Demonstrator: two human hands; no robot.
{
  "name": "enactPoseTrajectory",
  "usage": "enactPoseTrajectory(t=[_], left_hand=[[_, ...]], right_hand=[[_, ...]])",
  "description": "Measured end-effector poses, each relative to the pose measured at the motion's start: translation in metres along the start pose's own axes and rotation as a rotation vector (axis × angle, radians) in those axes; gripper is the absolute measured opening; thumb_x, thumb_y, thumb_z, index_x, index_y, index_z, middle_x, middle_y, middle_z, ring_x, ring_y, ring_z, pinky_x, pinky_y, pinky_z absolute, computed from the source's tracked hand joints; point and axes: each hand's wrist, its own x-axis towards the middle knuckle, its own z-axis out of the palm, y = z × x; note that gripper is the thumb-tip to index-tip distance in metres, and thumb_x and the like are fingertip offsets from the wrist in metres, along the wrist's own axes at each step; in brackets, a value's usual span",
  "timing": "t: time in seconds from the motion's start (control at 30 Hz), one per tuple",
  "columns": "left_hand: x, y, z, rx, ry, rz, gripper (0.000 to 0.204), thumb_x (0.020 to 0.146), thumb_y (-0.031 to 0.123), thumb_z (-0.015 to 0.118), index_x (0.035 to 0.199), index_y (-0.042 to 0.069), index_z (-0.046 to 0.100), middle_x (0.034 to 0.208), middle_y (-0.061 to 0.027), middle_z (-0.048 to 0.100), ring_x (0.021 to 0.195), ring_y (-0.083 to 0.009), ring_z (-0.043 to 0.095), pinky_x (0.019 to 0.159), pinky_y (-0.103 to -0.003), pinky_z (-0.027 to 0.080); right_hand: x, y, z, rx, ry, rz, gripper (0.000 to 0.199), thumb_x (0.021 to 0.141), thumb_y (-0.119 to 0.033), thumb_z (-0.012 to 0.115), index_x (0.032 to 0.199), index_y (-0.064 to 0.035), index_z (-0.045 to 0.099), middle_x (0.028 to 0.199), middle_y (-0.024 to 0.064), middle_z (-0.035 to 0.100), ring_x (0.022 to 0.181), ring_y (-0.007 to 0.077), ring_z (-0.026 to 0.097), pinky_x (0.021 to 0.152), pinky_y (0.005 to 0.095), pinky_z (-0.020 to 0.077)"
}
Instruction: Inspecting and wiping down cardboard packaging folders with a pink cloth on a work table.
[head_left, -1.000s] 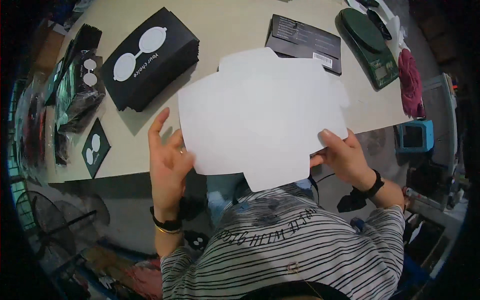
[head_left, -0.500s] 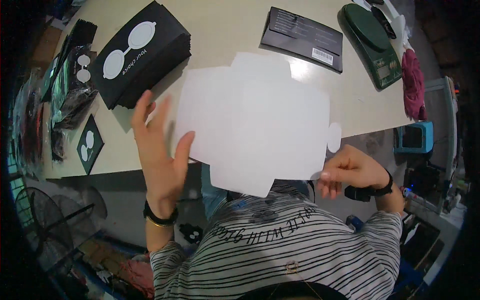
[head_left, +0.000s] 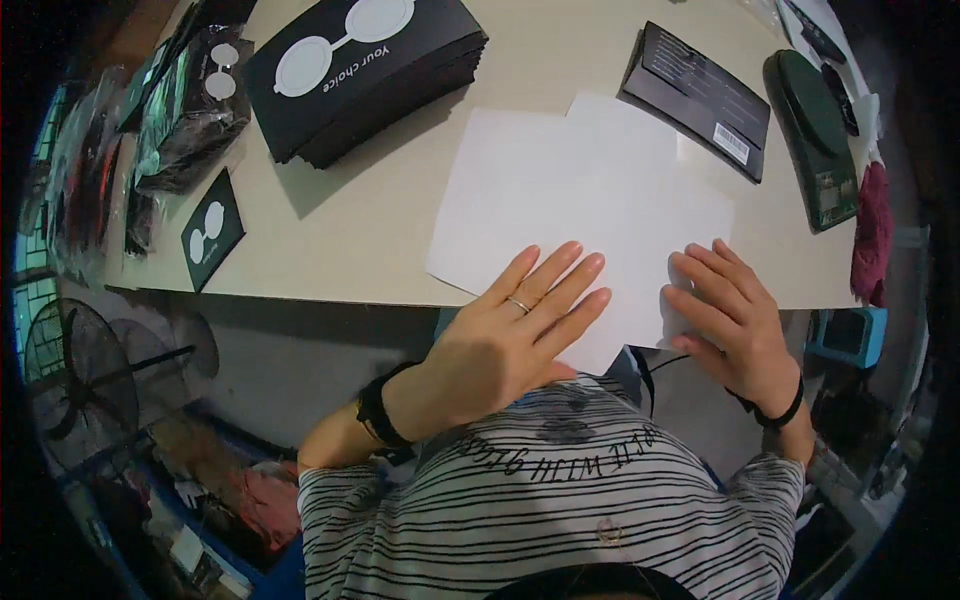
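Note:
A white die-cut cardboard sheet (head_left: 570,190), unfolded with flaps, lies on the table and reaches past its near edge toward my shirt. My left hand (head_left: 515,325) is spread palm down over the sheet's lower left part, fingers stretched out, a ring on one finger. Over the sheet's right edge, my right hand (head_left: 725,315) has its fingers extended and slightly bent. Neither hand grips anything. Behind the sheet to the right lies a flat black folded sleeve (head_left: 700,95) with a barcode label. A thick stack of black printed sleeves (head_left: 370,75) stands at the upper left.
Plastic-wrapped bundles (head_left: 190,120) crowd the table's left end, near a small black card (head_left: 212,232). At the right are a dark green scale (head_left: 812,140) and a maroon cloth (head_left: 872,235). A fan (head_left: 80,350) and a blue crate (head_left: 190,500) stand below left.
My left hand has come right and turned palm down onto the sheet. My right hand has let go of its corner and spread its fingers. The whole view has shifted.

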Motion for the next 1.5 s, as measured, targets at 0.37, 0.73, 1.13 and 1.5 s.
enactPoseTrajectory(t=[0.37,0.73,1.13,1.5], left_hand=[[0.013,-0.004,0.018,0.377,0.057,-0.008,0.043,0.080,0.004,0.056,0.122,0.008,0.058,0.139,-0.0172,0.045,0.132,-0.0385,0.038,0.107,-0.057,0.032],[0.008,-0.019,0.006,0.228,0.121,0.168,0.031,0.076,0.011,0.062,0.106,0.009,0.068,0.121,-0.0115,0.058,0.113,-0.0295,0.056,0.103,-0.053,0.039],[-0.003,-0.028,0.037,-0.370,0.036,-0.160,0.056,0.089,0.030,0.055,0.137,0.007,0.039,0.140,-0.0135,0.044,0.131,-0.0307,0.041,0.112,-0.048,0.027],[-0.002,-0.026,0.028,0.175,0.288,0.138,0.038,0.083,0.017,0.052,0.117,0.006,0.063,0.123,-0.0118,0.060,0.114,-0.0251,0.057,0.098,-0.041,0.044]], right_hand=[[-0.027,0.048,-0.034,0.067,0.316,0.100,0.046,0.078,-0.025,0.073,0.117,-0.0039,0.059,0.125,0.0150,0.058,0.115,0.0321,0.056,0.103,0.0444,0.0407],[-0.224,0.269,-0.139,-0.094,0.795,0.908,0.030,0.094,-0.022,0.056,0.115,-0.0022,0.063,0.106,0.0056,0.065,0.093,0.0138,0.059,0.079,0.0278,0.0487],[0.085,-0.002,-0.024,0.288,-0.262,-0.280,0.045,0.076,-0.023,0.065,0.117,-0.0044,0.058,0.126,0.0214,0.050,0.118,0.0386,0.049,0.102,0.0481,0.0394],[0.170,0.039,0.011,-0.437,-0.068,-0.246,0.057,0.071,-0.013,0.061,0.126,-0.0005,0.052,0.142,0.0268,0.037,0.133,0.0389,0.037,0.113,0.0515,0.0229]])
